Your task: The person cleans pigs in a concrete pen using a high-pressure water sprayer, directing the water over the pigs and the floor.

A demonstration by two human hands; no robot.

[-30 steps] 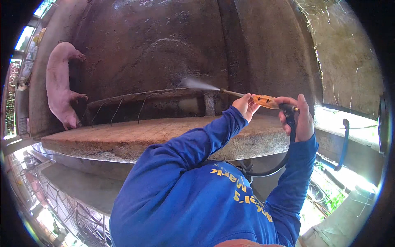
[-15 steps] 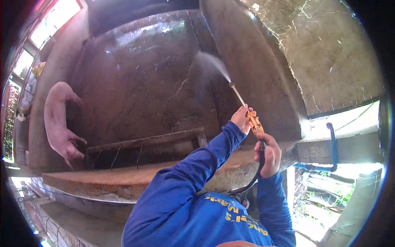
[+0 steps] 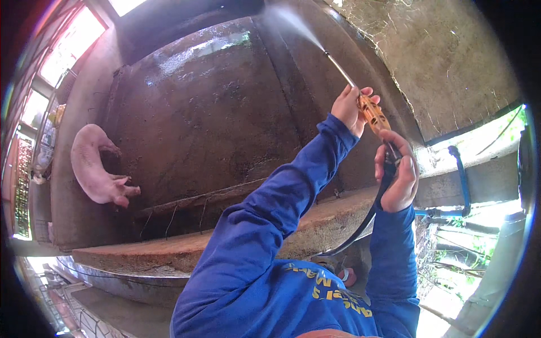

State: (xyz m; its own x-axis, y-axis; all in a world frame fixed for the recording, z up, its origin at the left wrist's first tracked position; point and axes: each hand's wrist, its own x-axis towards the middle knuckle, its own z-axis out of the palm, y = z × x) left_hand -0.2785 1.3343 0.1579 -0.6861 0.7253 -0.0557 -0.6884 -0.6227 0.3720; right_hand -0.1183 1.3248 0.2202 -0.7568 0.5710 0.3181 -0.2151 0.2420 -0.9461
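A high-pressure spray gun (image 3: 373, 114) with an orange perforated body stretches out ahead of me, over the pen wall. My left hand (image 3: 348, 109) is closed around the front of it, where the thin metal lance (image 3: 341, 70) begins. Behind, my right hand (image 3: 401, 177) grips the handle end; its trigger is hidden. A white fan of water (image 3: 293, 25) leaves the nozzle toward the far right corner of the pen. From the handle a black hose (image 3: 366, 222) curves down past the wall toward my body.
A pale pig (image 3: 96, 169) stands at the pen's left side on the dark wet floor (image 3: 214, 118). In front of me runs a low concrete wall (image 3: 163, 250), with bent metal rods (image 3: 174, 217) on its inner side. A blue pipe (image 3: 462, 180) stands at the right.
Both hands and the spray gun have moved up and to the right in view. The water jet now points farther out, toward the far corner. The pig's head has shifted slightly.
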